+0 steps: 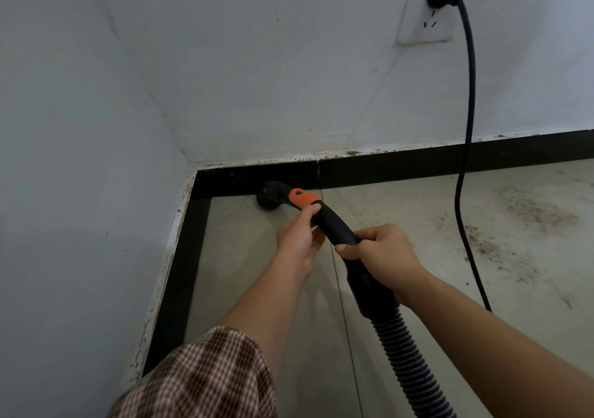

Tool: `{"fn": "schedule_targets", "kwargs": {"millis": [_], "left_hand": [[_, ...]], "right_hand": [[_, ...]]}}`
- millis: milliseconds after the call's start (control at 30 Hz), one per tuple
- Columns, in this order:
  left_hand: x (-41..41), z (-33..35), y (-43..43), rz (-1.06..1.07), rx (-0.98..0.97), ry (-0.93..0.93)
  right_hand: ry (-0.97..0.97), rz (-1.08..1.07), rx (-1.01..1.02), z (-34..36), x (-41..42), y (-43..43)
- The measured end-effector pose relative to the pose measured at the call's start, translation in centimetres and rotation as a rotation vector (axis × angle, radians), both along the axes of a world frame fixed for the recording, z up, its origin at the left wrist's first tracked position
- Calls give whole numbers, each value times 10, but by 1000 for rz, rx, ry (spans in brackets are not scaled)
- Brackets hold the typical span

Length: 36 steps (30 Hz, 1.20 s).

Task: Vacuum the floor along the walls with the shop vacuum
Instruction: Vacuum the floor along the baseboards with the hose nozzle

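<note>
Checked sleeve (205, 376) cloth fills the lower left of the frame, on the left arm. From it the left hand (299, 237) reaches to centre frame and pinches the black tube (334, 225) between thumb and fingers, just below the orange collar (303, 198). The right hand (382, 253), lower and to the right, is wrapped around the same tube where it meets the thick cuff and the ribbed hose (408, 363).

Beyond the left hand, the tube curves down to a round brush nozzle (268, 196). It sits on the floor (257, 289) against the dark skirting (418, 157), near the corner at centre left.

The tube looks like rigid, light plastic, so this two-handed hold likely steers it well. The hose is probably springy and may tug back, so the right hand's place at the cuff seems sound.

Brown dirt (540, 212) speckles the tiles at right. A power cord (469, 96) hangs from the wall socket (424, 16) at upper right, and could snag.
</note>
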<state>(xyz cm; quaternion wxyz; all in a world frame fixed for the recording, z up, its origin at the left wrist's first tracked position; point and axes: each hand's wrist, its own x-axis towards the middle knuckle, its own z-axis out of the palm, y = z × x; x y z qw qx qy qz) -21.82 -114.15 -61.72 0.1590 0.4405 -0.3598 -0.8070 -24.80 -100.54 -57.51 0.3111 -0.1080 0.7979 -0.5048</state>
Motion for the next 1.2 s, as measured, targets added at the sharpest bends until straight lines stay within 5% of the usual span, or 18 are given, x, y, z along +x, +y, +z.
{"fn": "schedule_targets", "kwargs": {"millis": [1200], "left_hand": [[-29,33,95,-55,145,-75]], "right_hand": [[13,-33,168,38,-29,91]]}}
